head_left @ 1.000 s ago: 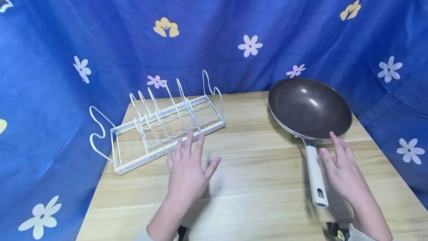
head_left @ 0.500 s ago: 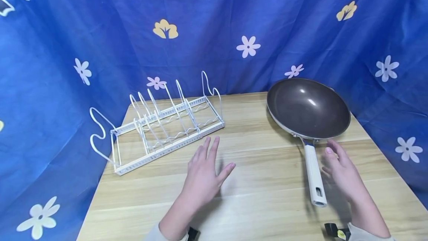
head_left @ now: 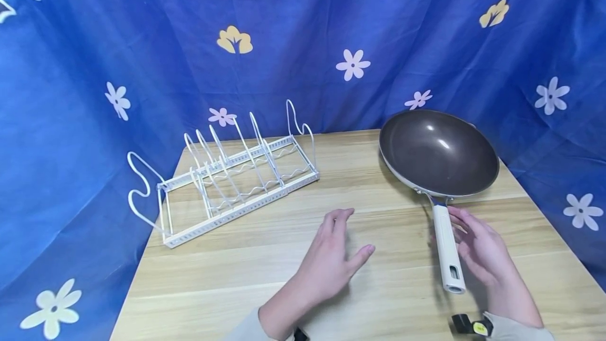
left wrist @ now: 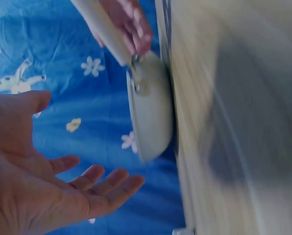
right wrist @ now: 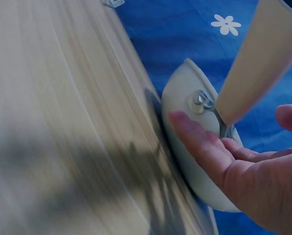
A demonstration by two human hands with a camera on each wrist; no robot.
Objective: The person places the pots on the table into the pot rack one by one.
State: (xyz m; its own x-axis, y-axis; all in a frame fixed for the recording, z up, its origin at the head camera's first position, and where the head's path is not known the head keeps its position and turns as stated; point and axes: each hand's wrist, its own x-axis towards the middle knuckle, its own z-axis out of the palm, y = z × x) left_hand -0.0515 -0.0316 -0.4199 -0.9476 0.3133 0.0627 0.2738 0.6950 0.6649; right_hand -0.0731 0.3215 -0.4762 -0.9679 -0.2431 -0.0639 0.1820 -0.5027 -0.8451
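Observation:
A frying pan [head_left: 437, 154] with a dark inside and pale outside stands on the right of the table, its white handle [head_left: 446, 246] pointing toward me. My right hand [head_left: 485, 249] is at the right of the handle, with fingertips passing beneath it near the pan's neck. In the right wrist view those fingers [right wrist: 200, 147] are extended close to the pan's pale side [right wrist: 182, 88], and the thumb stands away from the handle. My left hand [head_left: 326, 262] hovers over the middle of the table, fingers loosely bent, holding nothing. The left wrist view shows its palm [left wrist: 53, 196] with fingers spread.
On the left of the wooden table [head_left: 199, 283] stands a white wire pan rack [head_left: 241, 204] with several upright dividers and a curved loop at each end. Blue flowered cloth [head_left: 293, 41] hangs behind and along both sides.
My left hand has moved right, away from the rack toward the middle. My right hand has shifted left, its fingers going under the pan's handle. Pan and rack stay in place.

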